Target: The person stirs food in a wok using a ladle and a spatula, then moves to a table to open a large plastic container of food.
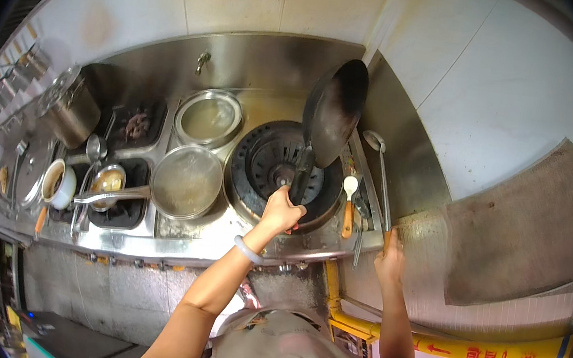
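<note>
My left hand (283, 211) is closed around the handle of a dark wok (337, 113), which is tipped up on its side over the round wok burner (244, 174). The wok's metal is darkest near its upper end. Off to the right, my right hand (390, 259) grips the wooden end of a long-handled metal ladle (384, 177); its bowl rests or hovers near the steel splash wall. Between the hands, a white spoon with a wooden handle (347, 220) lies on the stove's edge. Left of the burner sits a round mesh strainer (186, 182) with a long metal handle.
Behind the strainer is a round steel pot of cloudy liquid (208, 119). Farther left stand a tall steel stockpot (72, 111), a white container (63, 189) and a small bowl (109, 180). A tap (203, 62) juts from the back wall. A brown cloth (524, 232) hangs at right; a yellow pipe (437, 346) runs below.
</note>
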Action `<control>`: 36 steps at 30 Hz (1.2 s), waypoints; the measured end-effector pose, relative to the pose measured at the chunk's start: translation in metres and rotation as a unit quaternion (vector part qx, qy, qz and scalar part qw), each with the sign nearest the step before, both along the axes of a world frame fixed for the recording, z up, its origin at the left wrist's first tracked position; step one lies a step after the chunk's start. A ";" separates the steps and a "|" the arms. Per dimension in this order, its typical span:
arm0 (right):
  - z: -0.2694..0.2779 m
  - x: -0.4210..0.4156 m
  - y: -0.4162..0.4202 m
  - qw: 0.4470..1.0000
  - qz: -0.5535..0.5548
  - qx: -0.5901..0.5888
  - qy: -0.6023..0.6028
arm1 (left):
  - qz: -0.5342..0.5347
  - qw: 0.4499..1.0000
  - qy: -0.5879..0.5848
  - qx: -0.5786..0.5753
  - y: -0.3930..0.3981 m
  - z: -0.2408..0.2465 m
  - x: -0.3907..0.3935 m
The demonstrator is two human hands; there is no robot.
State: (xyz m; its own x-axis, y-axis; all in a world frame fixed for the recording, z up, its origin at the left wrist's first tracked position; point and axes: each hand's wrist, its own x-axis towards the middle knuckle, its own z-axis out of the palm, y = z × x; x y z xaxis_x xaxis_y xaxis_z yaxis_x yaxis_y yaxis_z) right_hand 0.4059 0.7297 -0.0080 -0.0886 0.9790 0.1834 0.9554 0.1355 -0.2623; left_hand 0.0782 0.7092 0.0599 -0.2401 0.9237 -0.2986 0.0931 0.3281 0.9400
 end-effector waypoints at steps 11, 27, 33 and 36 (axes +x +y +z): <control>0.004 0.066 -0.068 1.000 0.026 0.012 -0.002 | 0.070 0.989 -0.127 0.004 -0.130 -0.016 0.109; 0.053 0.076 -0.123 0.701 0.016 -0.334 0.630 | 0.142 0.867 -0.476 0.028 -0.203 -0.077 0.172; 0.028 0.084 -0.137 0.593 0.039 -0.470 0.652 | 0.131 0.848 -0.512 0.044 -0.212 -0.105 0.217; 0.026 0.085 -0.136 0.581 0.049 -0.502 0.638 | 0.092 0.852 -0.514 0.042 -0.212 -0.129 0.233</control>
